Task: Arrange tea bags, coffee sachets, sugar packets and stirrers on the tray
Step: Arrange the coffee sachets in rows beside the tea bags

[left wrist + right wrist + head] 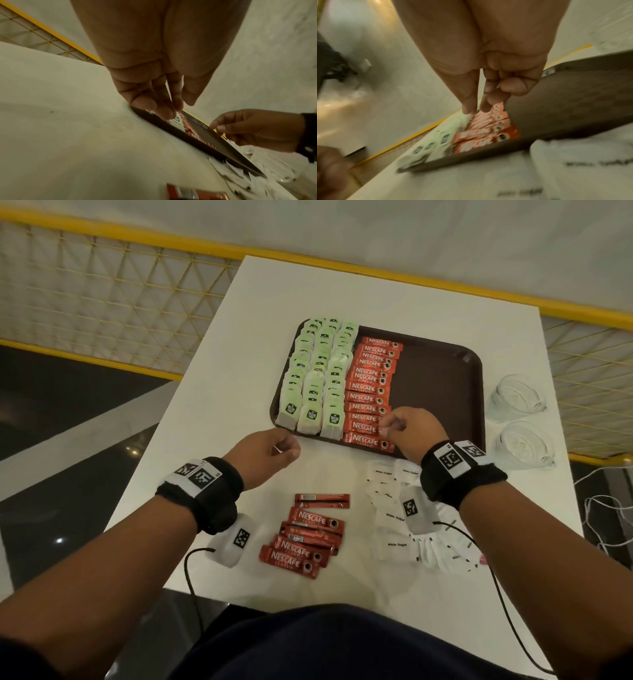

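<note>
Loose coffee sachets point(305, 539) and sugar packets point(394, 518) lie nearest us; tea bags point(318, 374) and a coffee row point(371, 392) sit on the tray point(445, 378). Our left hand point(270, 451) hangs curled, empty; our right hand point(414, 433) pinches at that row, hold unclear. More coffee follows, we judge.

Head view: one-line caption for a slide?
Right hand at coffee sachets beside tea bags on tray; sugar packets on table.
</note>
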`<action>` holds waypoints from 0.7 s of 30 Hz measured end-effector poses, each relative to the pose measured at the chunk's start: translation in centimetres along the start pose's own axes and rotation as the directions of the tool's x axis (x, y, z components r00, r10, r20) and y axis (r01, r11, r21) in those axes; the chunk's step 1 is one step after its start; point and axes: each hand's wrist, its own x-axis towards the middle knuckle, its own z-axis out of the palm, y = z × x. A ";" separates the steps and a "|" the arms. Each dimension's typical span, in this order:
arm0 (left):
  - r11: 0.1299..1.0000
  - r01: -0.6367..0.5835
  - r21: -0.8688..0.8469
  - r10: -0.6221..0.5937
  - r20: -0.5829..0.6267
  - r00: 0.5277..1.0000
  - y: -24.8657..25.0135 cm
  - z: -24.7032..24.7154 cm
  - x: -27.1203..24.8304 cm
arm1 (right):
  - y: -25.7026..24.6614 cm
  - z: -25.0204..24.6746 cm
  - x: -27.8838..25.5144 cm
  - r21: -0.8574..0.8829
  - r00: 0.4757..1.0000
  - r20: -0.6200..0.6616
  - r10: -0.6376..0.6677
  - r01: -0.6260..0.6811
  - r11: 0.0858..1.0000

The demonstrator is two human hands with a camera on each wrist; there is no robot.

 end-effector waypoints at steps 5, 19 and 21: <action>0.990 -0.058 0.127 0.029 0.224 0.974 -0.6 1.6 -2.8 | -2.3 3.9 -5.2 -0.126 0.944 0.258 -0.204 0.242 0.962; 0.739 -0.307 0.599 0.123 0.328 0.937 -1.5 7.1 -5.5 | -2.3 9.9 -7.5 -0.444 0.890 0.361 -0.279 0.427 0.787; 0.749 -0.299 0.591 0.130 0.312 0.941 -1.3 7.2 -5.3 | -2.2 10.0 -7.5 -0.432 0.891 0.360 -0.277 0.422 0.797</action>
